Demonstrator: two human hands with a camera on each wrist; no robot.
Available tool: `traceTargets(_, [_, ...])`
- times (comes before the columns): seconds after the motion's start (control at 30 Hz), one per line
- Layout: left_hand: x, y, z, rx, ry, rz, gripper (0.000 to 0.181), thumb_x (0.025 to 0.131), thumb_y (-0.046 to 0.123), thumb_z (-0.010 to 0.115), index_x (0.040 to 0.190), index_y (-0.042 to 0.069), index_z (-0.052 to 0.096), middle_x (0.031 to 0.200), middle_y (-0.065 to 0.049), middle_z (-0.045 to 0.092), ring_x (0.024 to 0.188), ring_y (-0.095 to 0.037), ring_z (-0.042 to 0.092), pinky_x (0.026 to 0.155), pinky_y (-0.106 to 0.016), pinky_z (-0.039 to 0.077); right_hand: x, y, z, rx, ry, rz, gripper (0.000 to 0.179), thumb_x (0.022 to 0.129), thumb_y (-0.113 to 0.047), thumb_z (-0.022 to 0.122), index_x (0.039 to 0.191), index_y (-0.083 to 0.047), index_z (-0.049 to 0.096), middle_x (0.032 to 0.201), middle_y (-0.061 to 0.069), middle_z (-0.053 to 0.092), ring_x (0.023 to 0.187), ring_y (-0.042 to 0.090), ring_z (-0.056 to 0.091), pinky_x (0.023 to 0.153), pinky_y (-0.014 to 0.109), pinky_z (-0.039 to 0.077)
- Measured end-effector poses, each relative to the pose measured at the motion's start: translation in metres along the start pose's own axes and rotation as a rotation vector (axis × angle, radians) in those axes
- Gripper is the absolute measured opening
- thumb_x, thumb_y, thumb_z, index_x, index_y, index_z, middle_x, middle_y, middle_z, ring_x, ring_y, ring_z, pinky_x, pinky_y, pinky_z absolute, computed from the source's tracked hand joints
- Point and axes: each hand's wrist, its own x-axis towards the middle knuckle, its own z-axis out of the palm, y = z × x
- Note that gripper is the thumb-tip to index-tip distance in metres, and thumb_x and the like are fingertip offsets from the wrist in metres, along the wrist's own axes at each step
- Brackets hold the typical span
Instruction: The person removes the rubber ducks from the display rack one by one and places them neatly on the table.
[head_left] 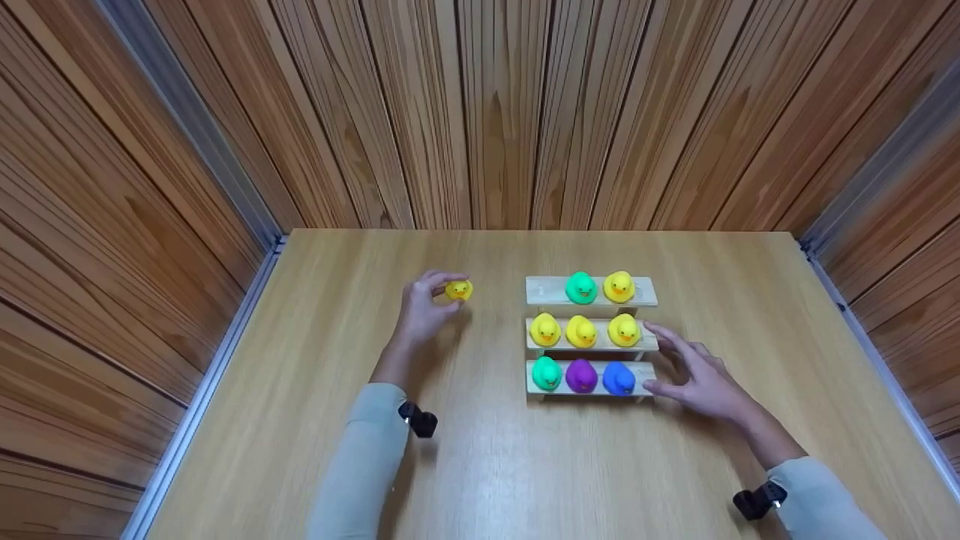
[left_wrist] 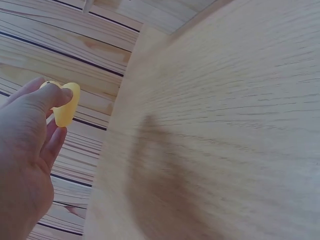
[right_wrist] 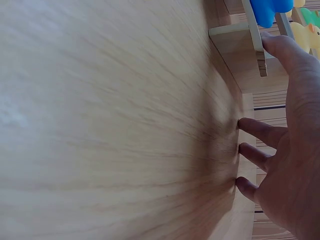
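My left hand [head_left: 426, 309] pinches a small yellow rubber duck [head_left: 459, 290] between thumb and fingers, above the table left of a three-tier wooden stand [head_left: 546, 291]. In the left wrist view the same duck [left_wrist: 67, 111] shows at the fingertips. My right hand [head_left: 703, 379] is spread at the stand's right end; its thumb touches the lowest shelf and its index finger reaches the middle one. On the top shelf sit a green duck [head_left: 581, 288] and a yellow duck [head_left: 619, 286]. Three yellow ducks [head_left: 581, 332] fill the middle. Below are green, purple [head_left: 582, 376] and blue [head_left: 619, 379] ducks.
The stand is on a light wooden table [head_left: 480, 465]. Wood-plank walls [head_left: 495, 112] rise behind and at both sides, with metal rails [head_left: 202, 405] along the table's side edges. Each wrist wears a small black camera [head_left: 418, 420].
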Motion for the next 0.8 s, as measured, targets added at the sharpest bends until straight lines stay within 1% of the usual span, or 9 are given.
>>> traceTargets(0.17, [0.002, -0.006, 0.007, -0.012, 0.015, -0.029, 0.039, 0.1, -0.008, 0.078, 0.138, 0.004, 0.078, 0.143, -0.019, 0.071, 0.142, -0.037, 0.069, 0.127, -0.052, 0.055, 0.002, 0.002, 0.001, -0.006, 0.007, -0.011, 0.095, 0.102, -0.048, 0.083, 0.178, -0.04, 0.026, 0.176, 0.028, 0.046, 0.158, 0.059, 0.036, 0.116, 0.087, 0.028])
traceTargets(0.3, [0.003, -0.008, 0.015, -0.005, 0.007, -0.054, 0.04, 0.101, -0.008, 0.077, 0.139, 0.005, 0.077, 0.145, -0.019, 0.07, 0.143, -0.038, 0.068, 0.127, -0.052, 0.055, 0.002, 0.003, 0.002, -0.005, 0.009, -0.006, 0.095, 0.102, -0.049, 0.082, 0.178, -0.041, 0.026, 0.176, 0.028, 0.045, 0.159, 0.059, 0.035, 0.116, 0.087, 0.027])
traceTargets(0.57, [0.004, -0.015, 0.029, 0.02, 0.004, -0.074, 0.04, 0.1, -0.008, 0.078, 0.136, 0.008, 0.08, 0.143, -0.017, 0.071, 0.141, -0.038, 0.07, 0.125, -0.052, 0.056, 0.001, 0.002, 0.003, 0.004, 0.016, -0.013, 0.094, 0.101, -0.046, 0.083, 0.177, -0.039, 0.028, 0.173, 0.031, 0.048, 0.157, 0.059, 0.037, 0.114, 0.084, 0.028])
traceTargets(0.8, [0.004, -0.024, 0.038, 0.003, 0.004, -0.087, 0.04, 0.098, -0.01, 0.078, 0.134, 0.008, 0.081, 0.143, -0.018, 0.073, 0.139, -0.038, 0.071, 0.124, -0.052, 0.058, 0.001, 0.002, 0.003, -0.005, 0.015, -0.001, 0.095, 0.101, -0.049, 0.083, 0.178, -0.039, 0.027, 0.175, 0.029, 0.047, 0.158, 0.059, 0.036, 0.115, 0.084, 0.027])
